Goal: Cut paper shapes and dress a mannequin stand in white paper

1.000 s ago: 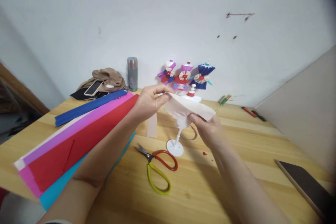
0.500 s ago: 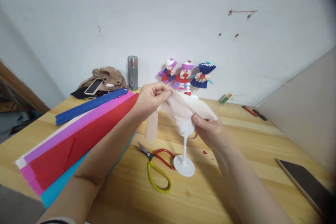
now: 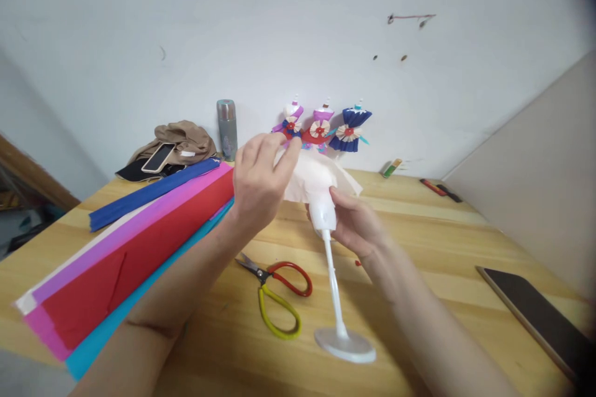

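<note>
A small white mannequin (image 3: 322, 214) on a thin stem and round base (image 3: 345, 345) is tilted, its base apparently lifted off the table. Pale crepe paper (image 3: 316, 175) covers its upper body and flares out to the right. My right hand (image 3: 356, 220) grips the body, thumb in front and fingers behind. My left hand (image 3: 263, 180) is bent over the paper's upper left, its fingers closed at the edge; the fingertips are partly hidden. Below lie open scissors (image 3: 264, 288) with one red and one yellow handle.
Several crepe paper strips, a red sheet (image 3: 93, 291) on top, lie at left. Dressed miniature figures (image 3: 321, 127) stand by the wall. A flask (image 3: 227, 130), brown cloth (image 3: 186, 136) with a phone (image 3: 159, 157), and a dark tablet-like slab (image 3: 531, 310) surround the work area.
The mannequin has been lifted and tilted, its base swinging toward me. My right hand has shifted from the paper's edge to the body. My left hand has turned over at the paper's upper left.
</note>
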A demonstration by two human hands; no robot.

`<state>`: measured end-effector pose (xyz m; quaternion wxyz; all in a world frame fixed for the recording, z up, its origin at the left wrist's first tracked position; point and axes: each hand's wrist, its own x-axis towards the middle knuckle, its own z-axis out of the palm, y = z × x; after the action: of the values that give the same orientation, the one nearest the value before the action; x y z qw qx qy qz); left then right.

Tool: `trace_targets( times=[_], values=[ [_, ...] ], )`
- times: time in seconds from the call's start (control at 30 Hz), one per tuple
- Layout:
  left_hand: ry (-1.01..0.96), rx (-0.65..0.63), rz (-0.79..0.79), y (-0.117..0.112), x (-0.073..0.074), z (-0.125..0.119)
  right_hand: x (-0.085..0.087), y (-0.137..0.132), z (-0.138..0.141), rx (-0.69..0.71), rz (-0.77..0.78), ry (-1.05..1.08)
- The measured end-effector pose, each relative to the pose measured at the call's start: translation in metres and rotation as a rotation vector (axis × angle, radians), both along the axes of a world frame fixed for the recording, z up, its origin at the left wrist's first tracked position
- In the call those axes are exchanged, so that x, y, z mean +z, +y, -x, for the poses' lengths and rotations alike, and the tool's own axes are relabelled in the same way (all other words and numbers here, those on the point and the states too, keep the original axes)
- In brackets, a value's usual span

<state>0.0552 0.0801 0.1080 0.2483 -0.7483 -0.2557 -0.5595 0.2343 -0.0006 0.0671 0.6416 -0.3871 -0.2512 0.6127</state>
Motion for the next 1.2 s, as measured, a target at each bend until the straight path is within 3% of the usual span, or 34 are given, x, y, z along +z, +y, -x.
trace_targets(
  times=[0.1,0.23,0.43,0.63,0.77,0.9,1.2],
  values=[
    [0.084,-0.008,0.059,0.008,-0.005,-0.002,-0.004,0.003,0.000,0.029,0.044,0.078],
    [0.119,-0.036,0.356,0.015,-0.004,0.001,-0.011,0.007,-0.001,0.037,0.032,0.054],
    [0.167,-0.444,0.835,0.001,0.002,-0.001,-0.017,0.010,-0.001,-0.049,-0.028,0.019],
    [0.295,-0.419,1.071,-0.003,-0.003,-0.010,-0.017,0.010,0.007,-0.163,-0.119,-0.001],
    [0.319,-0.488,1.145,-0.006,-0.005,-0.014,-0.016,0.009,0.013,-0.204,-0.157,-0.012],
    [0.325,-0.530,1.122,-0.012,-0.006,-0.015,-0.014,0.008,0.015,-0.234,-0.208,-0.088],
    [0.400,-0.440,1.042,-0.012,-0.007,-0.013,-0.009,0.005,0.021,-0.257,-0.258,-0.127]
  ],
)
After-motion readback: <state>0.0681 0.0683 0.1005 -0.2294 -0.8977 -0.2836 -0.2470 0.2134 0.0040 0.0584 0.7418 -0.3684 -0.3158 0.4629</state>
